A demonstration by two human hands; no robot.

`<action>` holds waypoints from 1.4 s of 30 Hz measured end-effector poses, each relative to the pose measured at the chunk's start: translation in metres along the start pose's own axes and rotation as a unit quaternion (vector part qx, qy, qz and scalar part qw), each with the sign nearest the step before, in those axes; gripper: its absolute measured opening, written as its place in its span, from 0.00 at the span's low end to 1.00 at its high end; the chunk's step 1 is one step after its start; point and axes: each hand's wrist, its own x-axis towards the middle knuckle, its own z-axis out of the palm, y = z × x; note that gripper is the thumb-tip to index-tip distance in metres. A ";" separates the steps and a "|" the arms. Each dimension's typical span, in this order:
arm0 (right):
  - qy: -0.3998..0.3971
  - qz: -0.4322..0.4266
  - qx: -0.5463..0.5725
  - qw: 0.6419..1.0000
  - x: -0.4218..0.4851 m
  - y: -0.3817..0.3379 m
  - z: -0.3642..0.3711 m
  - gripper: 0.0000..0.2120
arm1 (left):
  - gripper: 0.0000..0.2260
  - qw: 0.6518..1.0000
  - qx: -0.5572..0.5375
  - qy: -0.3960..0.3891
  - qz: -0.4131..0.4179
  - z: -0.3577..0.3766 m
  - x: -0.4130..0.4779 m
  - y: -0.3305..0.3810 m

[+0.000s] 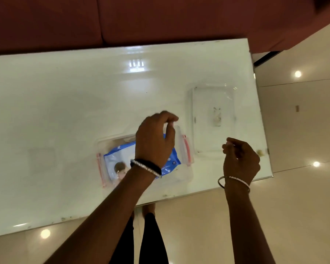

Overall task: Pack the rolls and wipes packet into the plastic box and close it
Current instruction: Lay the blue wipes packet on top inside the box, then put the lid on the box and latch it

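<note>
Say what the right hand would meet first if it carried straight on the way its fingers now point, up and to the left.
Most likely the clear lid lying on the white table: the right hand is curled just beside its near edge. Its height above the table is unclear, so it might pass over.

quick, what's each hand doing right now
Left hand: curled loosely over the clear plastic box with the blue wipes packet, holding nothing visible.
Right hand: curled, apparently empty.

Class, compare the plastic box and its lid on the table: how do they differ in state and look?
The plastic box holds a blue wipes packet; the lid lies apart to its right, bare. The box has red clips at its ends; none are visible on the lid. Both are clear plastic and rest on the white table.
</note>
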 end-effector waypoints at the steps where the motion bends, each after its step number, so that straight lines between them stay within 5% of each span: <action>1: 0.017 0.049 -0.005 0.999 0.011 0.009 -0.002 0.07 | 0.08 1.000 0.002 -0.003 0.006 0.009 0.014 0.003; 7: -0.009 0.334 0.018 0.942 0.038 0.049 0.004 0.23 | 0.13 0.982 0.101 -0.157 -0.012 0.071 0.093 0.005; 14: -0.022 0.395 0.145 0.907 0.043 0.066 0.017 0.22 | 0.28 0.908 0.208 -0.360 -0.048 0.127 0.156 0.006; 22: -0.008 0.381 0.204 0.902 0.060 0.066 0.014 0.10 | 0.17 0.944 0.199 -0.263 -0.033 0.119 0.175 0.009; 29: 0.039 0.136 0.281 0.949 0.050 0.042 -0.012 0.08 | 0.09 0.989 -0.063 -0.106 -0.083 0.058 0.142 0.010; 34: -0.027 0.073 0.372 0.925 0.046 0.012 -0.015 0.11 | 0.18 0.923 -0.312 -0.036 -0.223 0.010 0.107 -0.004; 38: -0.113 0.111 0.491 0.857 0.034 -0.005 -0.016 0.15 | 0.08 0.872 -0.425 -0.024 -0.242 -0.022 0.078 -0.023; 42: -0.124 0.143 0.554 0.811 0.015 -0.013 -0.019 0.17 | 0.10 0.897 -0.407 -0.041 -0.171 -0.059 0.043 -0.051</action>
